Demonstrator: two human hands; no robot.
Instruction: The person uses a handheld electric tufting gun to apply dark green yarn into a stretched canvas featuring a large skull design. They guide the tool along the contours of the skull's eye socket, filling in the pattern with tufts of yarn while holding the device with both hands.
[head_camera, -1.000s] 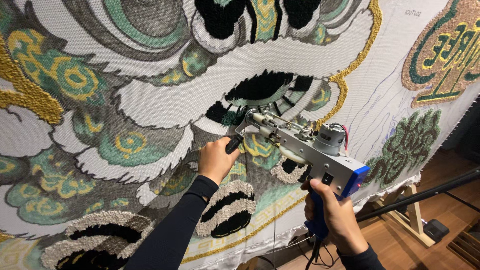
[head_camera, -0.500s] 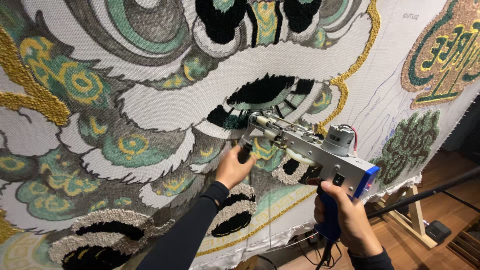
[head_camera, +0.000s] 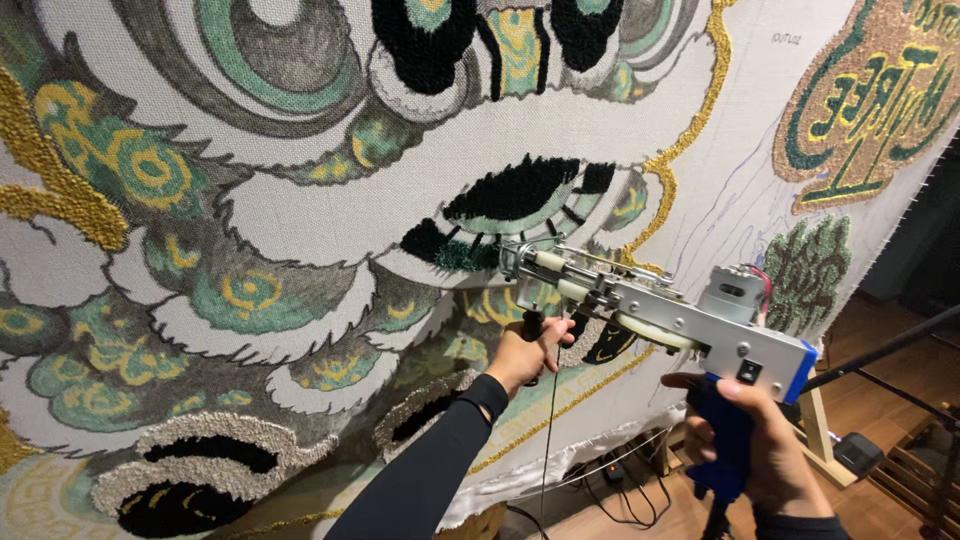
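— Cloth first: what fills the frame?

— Tufting cloth (head_camera: 330, 215), stretched across nearly everything, patterned in green, gold and black.

— And the tool?

— Tufting gun (head_camera: 650, 310), silver with a blue grip, at centre right, its tip against the cloth.

— How do the hands sit?

— Right hand (head_camera: 750, 440), lower right, is wrapped tight round the blue grip. Left hand (head_camera: 525, 350), at lower centre, is closed round the black front handle (head_camera: 533, 325).
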